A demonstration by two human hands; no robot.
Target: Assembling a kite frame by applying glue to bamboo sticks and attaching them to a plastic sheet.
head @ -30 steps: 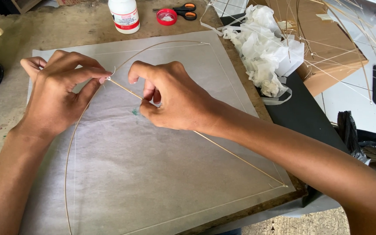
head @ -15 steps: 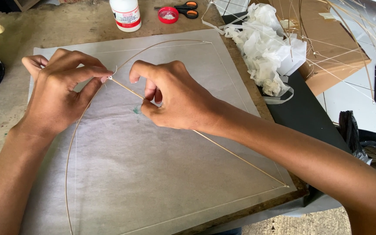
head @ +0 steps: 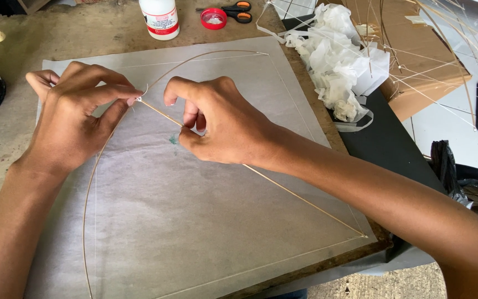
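The left hand (head: 76, 119) pinches a bit of white thread (head: 143, 93) where a straight thin stick (head: 300, 196) crosses a curved stick (head: 92, 182), thumb and forefinger pressed together on the joint. The right hand (head: 219, 124) pinches the straight stick just beside it, fingers curled shut. To bind well, the joint probably wants holding flat against the pale paper sheet (head: 195, 221) while the thread is kept taut. The sticks are slender and tan, the curved one bowing from the sheet's far edge down past its left side. A white bottle (head: 160, 17), a red lid (head: 213, 18) and scissors (head: 238, 11) stand along the surface's far edge.
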